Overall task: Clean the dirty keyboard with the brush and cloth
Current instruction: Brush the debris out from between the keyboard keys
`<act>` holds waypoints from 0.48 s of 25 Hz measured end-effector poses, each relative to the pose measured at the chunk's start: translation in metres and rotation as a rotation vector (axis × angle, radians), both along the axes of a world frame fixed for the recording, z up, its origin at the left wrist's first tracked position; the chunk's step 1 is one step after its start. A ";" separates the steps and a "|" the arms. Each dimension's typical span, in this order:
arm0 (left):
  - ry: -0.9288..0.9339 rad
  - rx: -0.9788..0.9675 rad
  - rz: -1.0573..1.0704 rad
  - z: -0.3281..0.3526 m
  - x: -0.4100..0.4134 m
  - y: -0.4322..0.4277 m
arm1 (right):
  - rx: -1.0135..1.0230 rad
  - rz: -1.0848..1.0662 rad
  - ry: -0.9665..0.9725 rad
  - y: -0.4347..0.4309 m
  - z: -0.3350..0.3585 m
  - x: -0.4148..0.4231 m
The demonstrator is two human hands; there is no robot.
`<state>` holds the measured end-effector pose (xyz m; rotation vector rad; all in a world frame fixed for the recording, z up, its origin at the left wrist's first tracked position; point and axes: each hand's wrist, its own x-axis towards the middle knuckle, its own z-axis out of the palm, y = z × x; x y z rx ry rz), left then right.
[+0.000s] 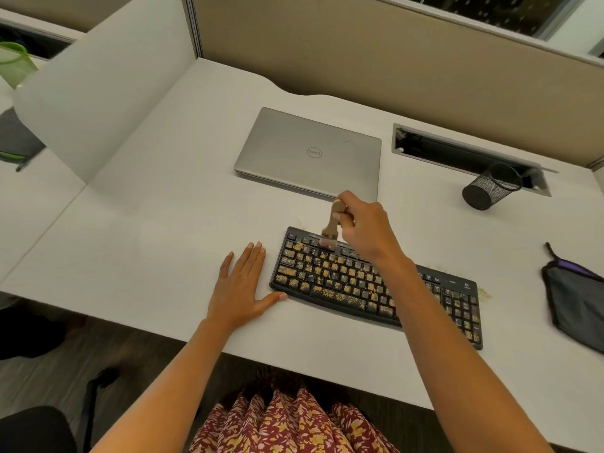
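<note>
Right now the black Logitech keyboard [327, 276] lies slantwise near the front edge of the white counter [163, 240], its left end farther from the person than its right end. Tan crumbs [327, 292] speckle most of its keys, thickest over the left and middle rows and along the space bar. The right hand [366, 230] reaches across the keyboard from the right, its fingers [344, 220] clamped round the wooden handle of a small brush [330, 227]. The brush stands nearly upright, and its bristles touch the top row of keys near the far left of the keyboard. The left hand [240, 282] lies palm down on the counter just beside the keyboard's left end, fingers straight and slightly apart, with the thumb tip touching the front left corner. A dark grey cloth [575, 299] with purple trim lies on the counter to the right of the keyboard, apart from it. Behind the keyboard sits a closed silver Dell laptop [307, 152]. Farther right, a black mesh pen cup [492, 186] lies on its side against an open cable tray [457, 152] set into the counter. A few crumbs also lie on the counter beyond both ends of the keyboard.
</note>
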<state>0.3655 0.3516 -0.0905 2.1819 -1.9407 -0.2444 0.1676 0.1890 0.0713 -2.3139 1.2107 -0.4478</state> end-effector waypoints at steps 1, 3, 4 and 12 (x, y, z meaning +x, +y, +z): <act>-0.004 0.006 0.007 0.000 0.000 0.000 | 0.008 0.005 0.019 0.000 0.001 -0.002; -0.009 0.029 0.019 0.001 0.000 0.000 | 0.046 0.020 0.067 0.002 0.000 -0.002; -0.008 0.038 0.026 0.001 0.000 0.000 | 0.053 0.031 0.092 0.004 -0.002 0.001; -0.041 0.070 0.086 0.000 -0.003 0.007 | -0.007 0.140 0.075 0.008 -0.012 0.053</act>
